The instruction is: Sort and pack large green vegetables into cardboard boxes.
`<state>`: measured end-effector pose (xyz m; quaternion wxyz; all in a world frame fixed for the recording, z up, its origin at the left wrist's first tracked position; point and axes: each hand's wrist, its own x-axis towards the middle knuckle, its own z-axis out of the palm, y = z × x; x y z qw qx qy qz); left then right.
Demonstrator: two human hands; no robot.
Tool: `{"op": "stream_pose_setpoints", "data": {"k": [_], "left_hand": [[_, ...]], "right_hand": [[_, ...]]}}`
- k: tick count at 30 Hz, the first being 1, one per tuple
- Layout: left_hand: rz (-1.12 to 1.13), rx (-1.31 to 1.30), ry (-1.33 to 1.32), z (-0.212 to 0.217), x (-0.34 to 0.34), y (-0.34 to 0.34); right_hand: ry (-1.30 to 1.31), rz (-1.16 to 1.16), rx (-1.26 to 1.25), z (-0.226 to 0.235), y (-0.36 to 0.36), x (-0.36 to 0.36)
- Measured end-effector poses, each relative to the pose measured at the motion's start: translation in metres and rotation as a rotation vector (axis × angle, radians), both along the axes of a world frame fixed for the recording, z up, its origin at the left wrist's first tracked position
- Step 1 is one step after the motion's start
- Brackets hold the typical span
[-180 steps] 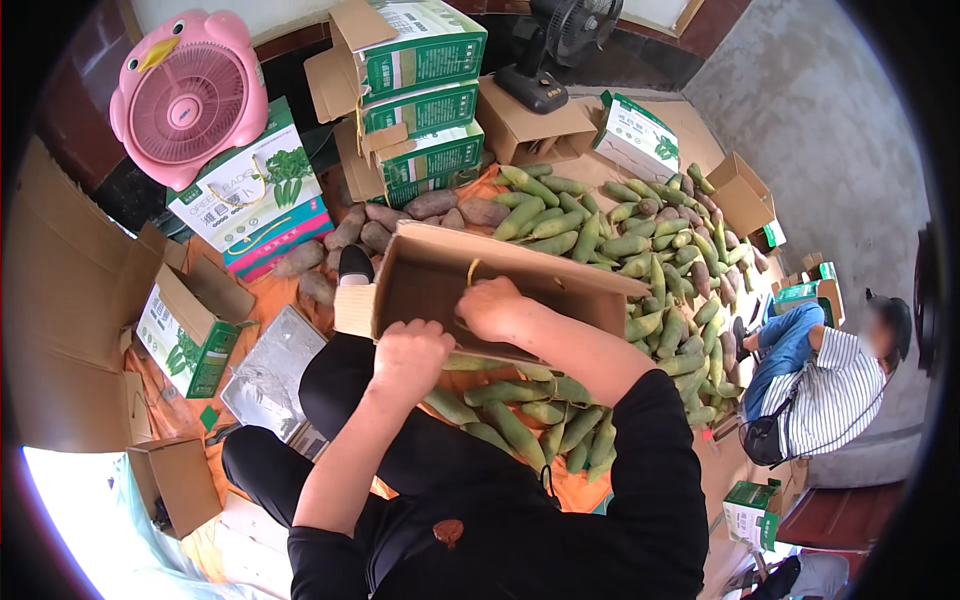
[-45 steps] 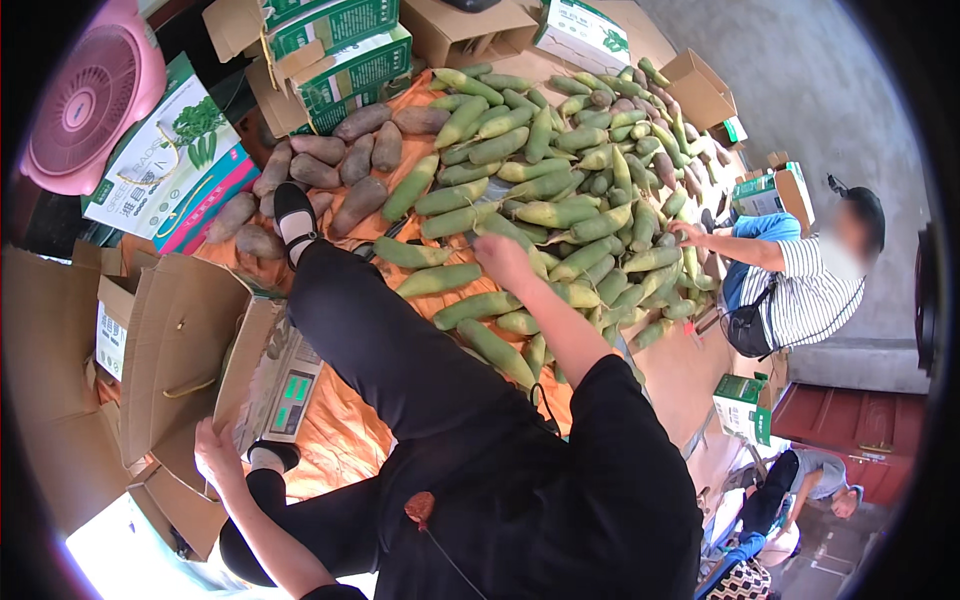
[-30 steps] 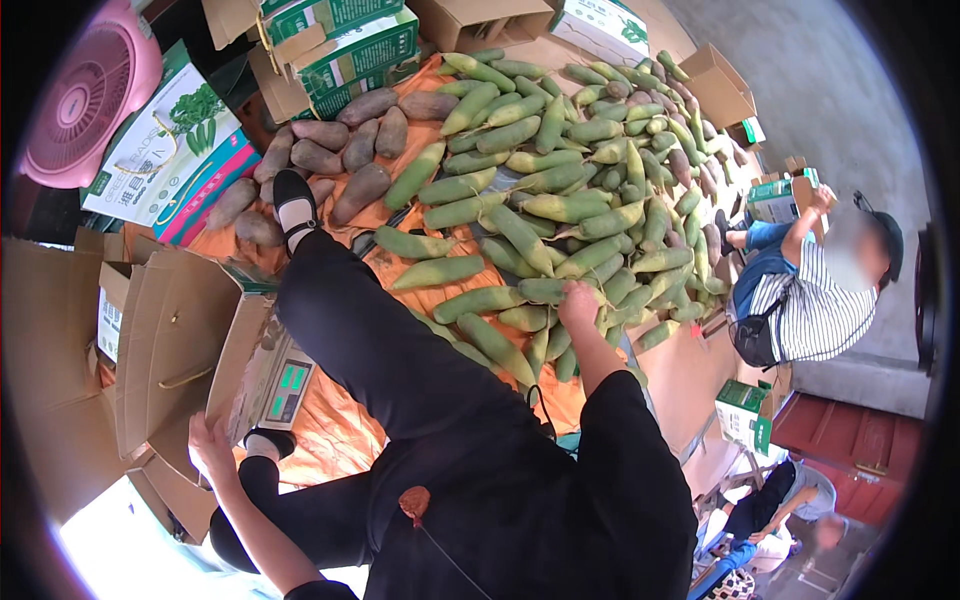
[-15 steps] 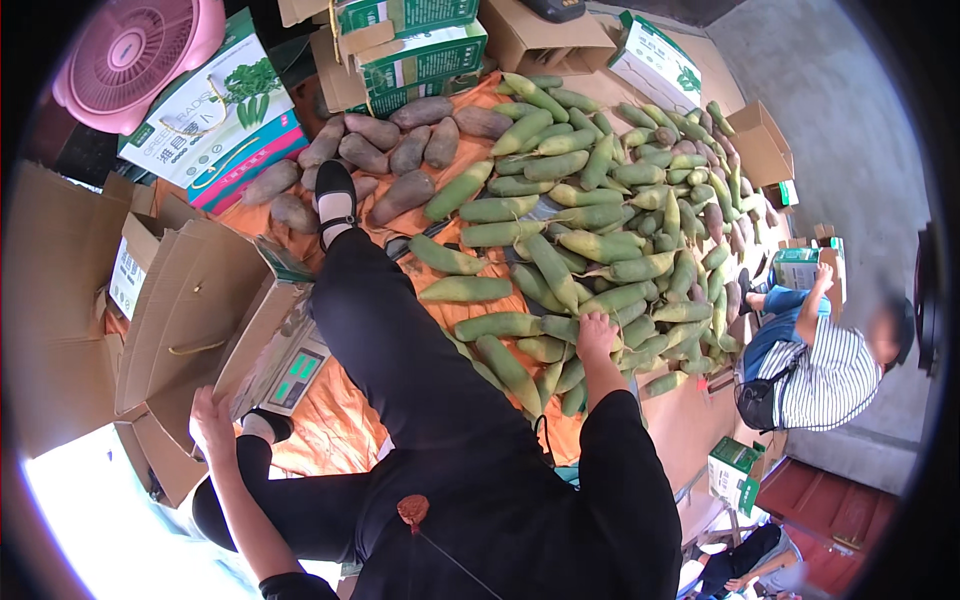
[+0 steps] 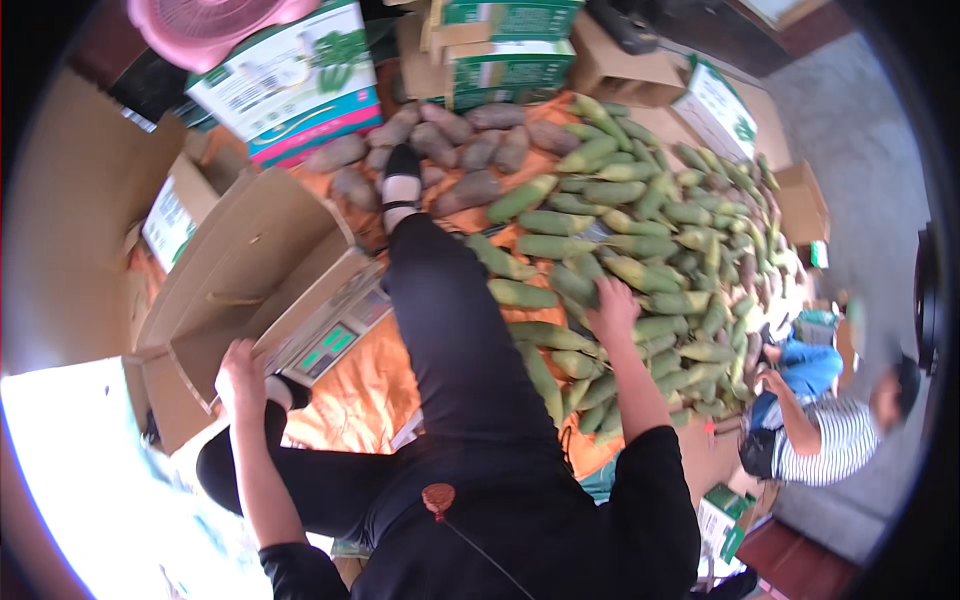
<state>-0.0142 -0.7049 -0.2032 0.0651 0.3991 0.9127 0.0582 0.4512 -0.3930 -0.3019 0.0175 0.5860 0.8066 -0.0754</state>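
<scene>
Head view: our hands apart.
Our left hand grips the edge of a cardboard box; our right hand touches a green radish toward the right edge of the orange sheet; whether it grips, we cannot tell.

Box matt cardboard; radishes smooth; fan plastic

Dark writing on the white, blue-and-pink cardboard box and green numbers on the flat grey scale looked blurry.
</scene>
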Motion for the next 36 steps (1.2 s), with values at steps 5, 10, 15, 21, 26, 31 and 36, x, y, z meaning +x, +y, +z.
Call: {"op": "stream_pose_setpoints", "data": {"k": [5, 10, 15, 21, 26, 31, 36], "left_hand": [[-0.073, 0.087, 0.038, -0.009, -0.006, -0.009], [-0.078, 0.074, 0.030, -0.006, -0.001, -0.002], [-0.039, 0.006, 0.012, -0.005, -0.005, -0.009], [0.016, 0.091, -0.108, -0.002, 0.003, 0.001], [-0.048, 0.140, -0.043, -0.010, 0.001, -0.008], [-0.078, 0.079, -0.030, -0.015, 0.000, -0.011], [-0.082, 0.128, -0.038, -0.013, 0.000, 0.001]], "right_hand": [[0.383, 0.307, 0.183, 0.100, 0.031, -0.110], [0.807, 0.710, 0.355, 0.191, 0.011, -0.231], [0.741, 1.000, 0.158, 0.223, -0.075, -0.343], [0.620, 1.091, -0.026, 0.160, -0.152, -0.431], [0.531, 0.995, -0.102, 0.081, -0.178, -0.471], [0.182, 0.943, -0.144, 0.043, -0.190, -0.486], [0.472, 0.939, -0.123, 0.058, -0.182, -0.488]]}}
